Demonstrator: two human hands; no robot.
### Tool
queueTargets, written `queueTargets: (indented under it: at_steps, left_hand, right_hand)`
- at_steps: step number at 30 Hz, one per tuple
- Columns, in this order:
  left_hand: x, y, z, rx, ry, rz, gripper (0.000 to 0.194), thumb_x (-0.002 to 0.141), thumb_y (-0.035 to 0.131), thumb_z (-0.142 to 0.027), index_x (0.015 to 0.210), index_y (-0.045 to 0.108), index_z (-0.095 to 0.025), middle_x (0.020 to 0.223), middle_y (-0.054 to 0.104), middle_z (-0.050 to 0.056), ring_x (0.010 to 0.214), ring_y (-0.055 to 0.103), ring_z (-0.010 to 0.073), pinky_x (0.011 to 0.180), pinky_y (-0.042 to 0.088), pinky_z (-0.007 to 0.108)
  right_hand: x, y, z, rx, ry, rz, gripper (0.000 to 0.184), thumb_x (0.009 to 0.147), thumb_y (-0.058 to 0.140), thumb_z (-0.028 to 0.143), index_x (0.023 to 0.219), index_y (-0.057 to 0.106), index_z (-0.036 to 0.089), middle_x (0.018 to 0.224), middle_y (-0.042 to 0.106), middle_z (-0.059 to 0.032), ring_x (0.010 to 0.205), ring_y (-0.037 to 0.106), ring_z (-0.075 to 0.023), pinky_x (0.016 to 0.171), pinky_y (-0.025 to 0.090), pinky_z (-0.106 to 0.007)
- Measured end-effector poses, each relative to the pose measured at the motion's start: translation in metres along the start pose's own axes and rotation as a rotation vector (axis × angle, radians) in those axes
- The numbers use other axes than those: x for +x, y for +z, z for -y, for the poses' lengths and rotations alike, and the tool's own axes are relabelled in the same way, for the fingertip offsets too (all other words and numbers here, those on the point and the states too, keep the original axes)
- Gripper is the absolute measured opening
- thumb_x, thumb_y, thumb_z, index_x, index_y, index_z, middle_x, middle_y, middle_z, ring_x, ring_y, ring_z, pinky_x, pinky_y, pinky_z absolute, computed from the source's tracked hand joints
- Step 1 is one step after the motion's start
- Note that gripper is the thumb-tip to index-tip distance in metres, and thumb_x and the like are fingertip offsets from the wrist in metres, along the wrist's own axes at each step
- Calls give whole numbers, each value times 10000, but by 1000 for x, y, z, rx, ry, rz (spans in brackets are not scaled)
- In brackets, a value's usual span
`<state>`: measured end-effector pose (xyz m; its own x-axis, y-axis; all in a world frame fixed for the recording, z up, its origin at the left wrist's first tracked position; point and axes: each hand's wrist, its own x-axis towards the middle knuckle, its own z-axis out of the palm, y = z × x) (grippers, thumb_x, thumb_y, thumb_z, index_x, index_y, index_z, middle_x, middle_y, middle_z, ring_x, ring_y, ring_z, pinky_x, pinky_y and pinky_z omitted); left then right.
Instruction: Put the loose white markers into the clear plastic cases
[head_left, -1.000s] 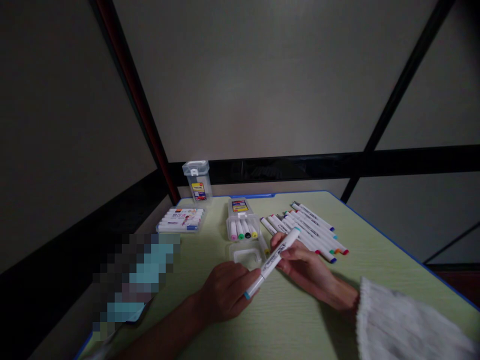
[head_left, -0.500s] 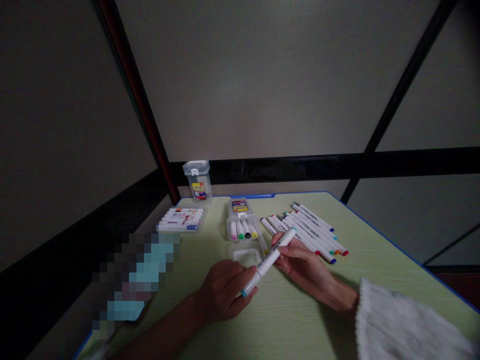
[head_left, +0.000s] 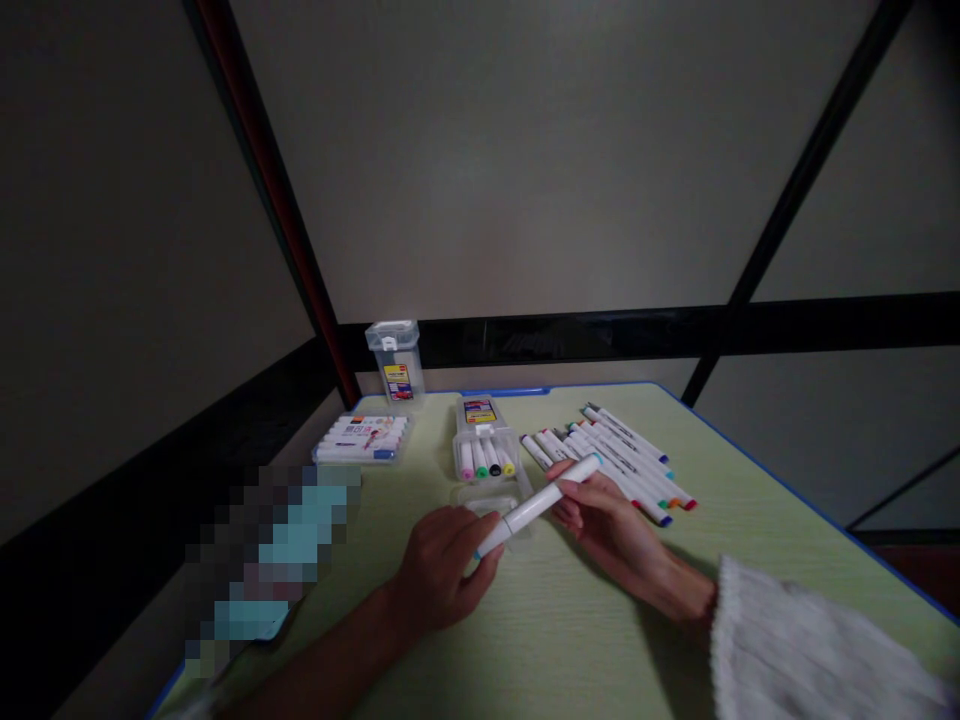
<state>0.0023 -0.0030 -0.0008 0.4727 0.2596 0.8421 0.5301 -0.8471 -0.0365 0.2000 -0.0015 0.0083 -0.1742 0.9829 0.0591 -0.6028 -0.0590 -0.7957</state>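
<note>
A white marker (head_left: 538,507) with light blue ends is held slantwise above the table between both hands. My left hand (head_left: 448,562) pinches its lower left end. Around its upper right part close the fingers of my right hand (head_left: 611,530). Just behind it lies a clear plastic case (head_left: 459,462) with its lid (head_left: 469,492) open toward me; several markers (head_left: 487,460) with pink, green, black and yellow ends rest inside. Several loose white markers (head_left: 622,455) with coloured ends lie in a spread pile behind my right hand.
At the back left stands a tall clear container (head_left: 397,365) with a latched lid. In front of it lies a flat pack of markers (head_left: 364,438). A light blue item (head_left: 300,540), partly pixelated, is at the left edge of the pale green table (head_left: 547,640). A wall (head_left: 525,180) rises behind.
The marker has rolled in the fingers, so its printed text no longer shows, and it lies flatter. My left hand has risen slightly.
</note>
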Motion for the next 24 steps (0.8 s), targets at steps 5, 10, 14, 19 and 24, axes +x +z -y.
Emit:
queueTargets:
  at_steps: [5,10,14,19,24]
  left_hand:
    - [-1,2,1,8,-63,23,153,831,483,-171,965,551,-145,739,667,64,656,631,173,625,529,293]
    - [0,2,2,1,-107,45,153,840,472,-183,968,553,-166,744,662,50,659,630,165,632,534,282]
    - [1,5,4,-15,-137,67,148,847,475,-188,966,559,-158,766,656,60,672,626,170,627,536,286]
    - [0,5,5,-51,-183,112,161,865,453,-173,967,571,-135,797,630,68,703,611,165,634,532,277]
    - [-2,6,7,-79,-237,136,183,865,457,-169,999,578,-139,854,611,73,779,601,174,685,530,290]
  right_hand:
    - [1,0,1,-16,-20,4,162,654,727,252,772,666,159,362,418,98,406,285,-64,455,257,-203]
    - [0,0,0,-21,-43,0,121,658,713,218,750,666,154,338,420,103,377,250,-62,437,244,-212]
    - [-1,0,0,-5,-62,2,153,690,695,287,764,663,158,315,428,97,364,271,-68,428,262,-211]
    - [-1,-2,4,141,-8,42,356,771,571,492,792,669,151,392,521,60,380,400,-77,439,332,-208]
    - [-3,-2,9,230,98,82,425,751,558,545,803,696,146,507,658,-4,439,539,-95,444,365,-208]
